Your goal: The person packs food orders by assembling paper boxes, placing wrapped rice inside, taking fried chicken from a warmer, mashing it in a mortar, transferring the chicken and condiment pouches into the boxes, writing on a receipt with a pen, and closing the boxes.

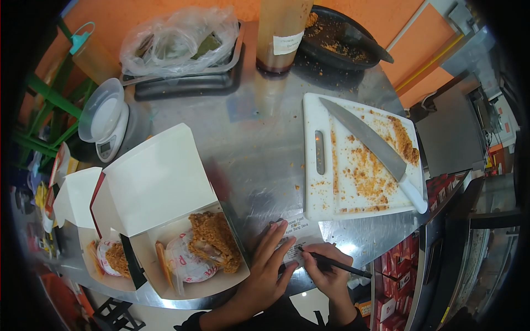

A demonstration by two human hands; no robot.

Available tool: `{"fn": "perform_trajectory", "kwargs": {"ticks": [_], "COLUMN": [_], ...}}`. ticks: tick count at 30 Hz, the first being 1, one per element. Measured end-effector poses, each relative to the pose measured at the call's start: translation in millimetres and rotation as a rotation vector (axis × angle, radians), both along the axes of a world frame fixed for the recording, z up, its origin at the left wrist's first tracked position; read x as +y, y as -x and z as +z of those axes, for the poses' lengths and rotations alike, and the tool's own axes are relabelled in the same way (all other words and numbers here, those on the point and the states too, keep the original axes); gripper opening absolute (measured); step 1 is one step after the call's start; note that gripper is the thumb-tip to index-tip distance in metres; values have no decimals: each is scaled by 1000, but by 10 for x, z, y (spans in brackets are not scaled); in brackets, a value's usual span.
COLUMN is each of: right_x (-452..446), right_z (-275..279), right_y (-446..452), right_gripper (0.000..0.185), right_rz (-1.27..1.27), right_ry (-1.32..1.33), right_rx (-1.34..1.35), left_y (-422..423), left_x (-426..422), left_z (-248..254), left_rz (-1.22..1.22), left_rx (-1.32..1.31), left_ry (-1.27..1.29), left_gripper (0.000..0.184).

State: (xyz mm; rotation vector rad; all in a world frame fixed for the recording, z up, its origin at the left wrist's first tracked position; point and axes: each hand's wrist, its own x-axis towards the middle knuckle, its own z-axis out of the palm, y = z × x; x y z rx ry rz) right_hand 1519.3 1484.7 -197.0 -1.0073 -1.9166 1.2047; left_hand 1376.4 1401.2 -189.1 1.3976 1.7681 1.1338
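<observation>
A printed paper receipt [302, 230] lies on the steel table near its front edge. My left hand [266, 276] rests flat along the receipt's left side, fingers stretched out. In my right hand [329, 271] is a black pen [346, 267], gripped between thumb and fingers, its tip at the paper. Left of my hands stands an open takeaway box [152, 165] with a fried chicken piece [215, 240] and a round bundle in printed paper [190, 256]. Beyond it is a second open box [83, 190] with similar food.
A white cutting board [320, 193] covered in crumbs bears a large knife [367, 140], handle toward me. Behind are a sauce bottle [281, 27], a black bowl [342, 55] and a plastic bag [179, 41] on a tray. A kitchen scale [113, 132] stands at left.
</observation>
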Motion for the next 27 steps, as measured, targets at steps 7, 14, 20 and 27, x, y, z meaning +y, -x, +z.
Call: {"fn": "perform_trajectory", "kwargs": {"ticks": [7, 14, 20, 27], "right_x": [-17, 277, 459, 280], "right_z": [-14, 425, 264, 657], "right_y": [-1, 42, 161, 906], "right_gripper": [18, 45, 55, 19], "right_rz": [-65, 300, 309, 166], "right_ry": [-49, -580, -944, -598], "right_rx": [-52, -360, -603, -73], "left_y": [-12, -43, -198, 135], "left_x": [-13, -41, -152, -1034], "left_z": [-10, -35, -222, 421], "left_rz": [10, 37, 139, 542], "left_rx": [20, 104, 233, 627], "left_ry": [-21, -106, -365, -568], "left_gripper": [50, 43, 25, 29]}}
